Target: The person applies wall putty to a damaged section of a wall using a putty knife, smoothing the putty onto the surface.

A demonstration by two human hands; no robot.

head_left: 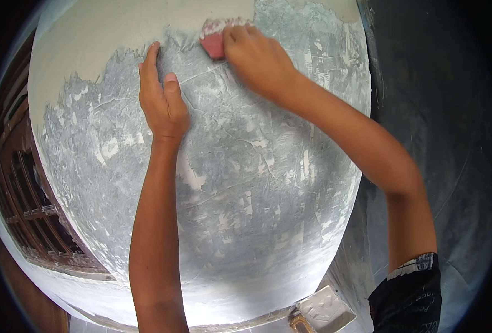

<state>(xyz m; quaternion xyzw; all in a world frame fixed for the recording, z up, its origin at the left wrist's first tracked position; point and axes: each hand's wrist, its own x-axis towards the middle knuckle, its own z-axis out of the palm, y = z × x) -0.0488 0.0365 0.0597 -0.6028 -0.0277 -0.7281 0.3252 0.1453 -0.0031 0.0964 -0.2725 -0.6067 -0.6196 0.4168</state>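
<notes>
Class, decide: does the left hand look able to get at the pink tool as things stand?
Probably yes: the left hand looks empty and only wall lies between it and the pink tool, though the right hand grips its right side.

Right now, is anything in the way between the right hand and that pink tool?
No, nothing visible: the right hand holds the pink tool. The left hand is apart from it, to the left.
</notes>
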